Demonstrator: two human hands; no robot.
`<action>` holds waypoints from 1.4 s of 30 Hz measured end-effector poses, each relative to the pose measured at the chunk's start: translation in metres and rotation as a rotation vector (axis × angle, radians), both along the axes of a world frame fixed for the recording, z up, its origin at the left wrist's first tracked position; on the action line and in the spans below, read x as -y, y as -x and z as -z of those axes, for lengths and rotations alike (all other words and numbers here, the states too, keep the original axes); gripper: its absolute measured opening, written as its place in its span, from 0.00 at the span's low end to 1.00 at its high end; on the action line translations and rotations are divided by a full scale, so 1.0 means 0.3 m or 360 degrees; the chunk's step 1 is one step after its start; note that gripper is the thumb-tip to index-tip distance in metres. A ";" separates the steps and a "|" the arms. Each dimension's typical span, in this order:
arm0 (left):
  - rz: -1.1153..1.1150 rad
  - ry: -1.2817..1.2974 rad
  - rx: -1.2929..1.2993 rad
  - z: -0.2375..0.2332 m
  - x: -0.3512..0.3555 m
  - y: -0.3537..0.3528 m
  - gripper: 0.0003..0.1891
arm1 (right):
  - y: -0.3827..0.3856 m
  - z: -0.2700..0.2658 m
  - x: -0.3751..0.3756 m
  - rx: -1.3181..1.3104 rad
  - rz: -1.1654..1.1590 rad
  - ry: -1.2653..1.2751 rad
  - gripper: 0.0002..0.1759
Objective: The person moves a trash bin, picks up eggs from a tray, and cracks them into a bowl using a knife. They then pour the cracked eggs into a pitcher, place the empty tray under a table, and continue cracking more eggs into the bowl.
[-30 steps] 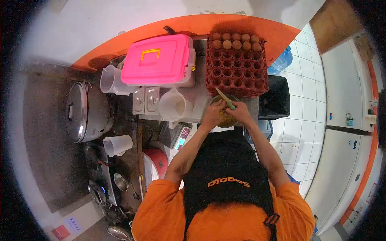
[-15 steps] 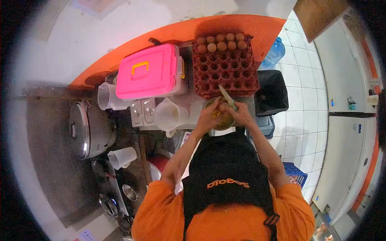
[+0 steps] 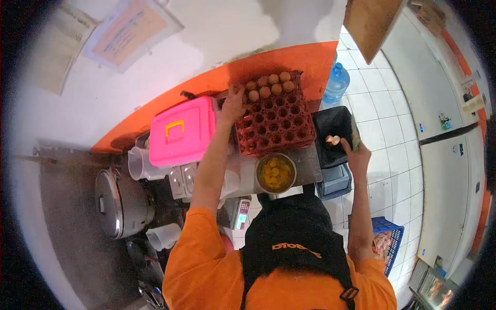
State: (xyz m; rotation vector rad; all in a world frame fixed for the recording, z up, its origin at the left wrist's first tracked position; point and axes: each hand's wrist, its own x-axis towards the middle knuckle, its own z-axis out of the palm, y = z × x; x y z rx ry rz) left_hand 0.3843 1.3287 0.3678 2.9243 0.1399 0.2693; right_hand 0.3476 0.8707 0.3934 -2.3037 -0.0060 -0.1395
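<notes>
My left hand (image 3: 234, 105) reaches to the back left corner of the dark red egg tray (image 3: 276, 124), fingers curled round an egg there that they mostly hide. Several brown eggs (image 3: 276, 89) fill the back rows beside it; the front cups are bare. My right hand (image 3: 358, 157) grips a knife (image 3: 355, 132) with its blade up, at the right edge of a black bin (image 3: 325, 121). Broken eggshells (image 3: 332, 140) show over the bin, just left of the fingers. A metal bowl (image 3: 293, 183) with egg yolks stands in front of the tray.
A pink-lidded box (image 3: 181, 132) is left of the tray, with clear plastic jugs (image 3: 139, 163) and a big lidded pot (image 3: 111, 204) farther left. A grey container (image 3: 335, 182) sits below the bin. A blue crate (image 3: 387, 227) and water bottle (image 3: 337, 81) stand right.
My hands have parted from over the bowl. The left moved up to the eggs; the right went right to the bin with the knife. Eggshells now show there, and the view has shifted.
</notes>
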 end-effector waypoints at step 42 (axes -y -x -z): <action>0.0036 0.0871 -0.0039 0.245 0.503 0.748 0.27 | 0.214 0.337 -0.507 -0.0452 -0.1521 0.0009 0.23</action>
